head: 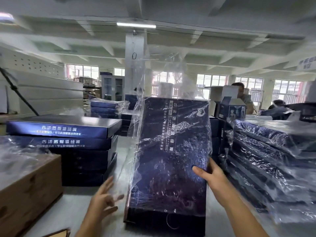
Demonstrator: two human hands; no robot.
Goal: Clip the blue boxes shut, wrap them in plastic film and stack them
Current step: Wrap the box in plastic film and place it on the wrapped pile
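A large dark blue box [169, 156] stands on end on the table in front of me, inside a clear plastic film bag [164, 77] whose loose top rises above it. My right hand [207, 173] grips the box's right edge through the film. My left hand [104, 200] hovers just left of the box with fingers spread, at the loose film. A stack of unwrapped blue boxes [68, 132] sits at the left. A stack of film-wrapped boxes [273, 161] lies at the right.
A brown cardboard carton [29, 183] stands at the near left. More wrapped boxes [106, 106] lie further back. People work at the far right behind a small upright box [234, 110]. A white pillar [135, 65] rises behind the table [71, 207].
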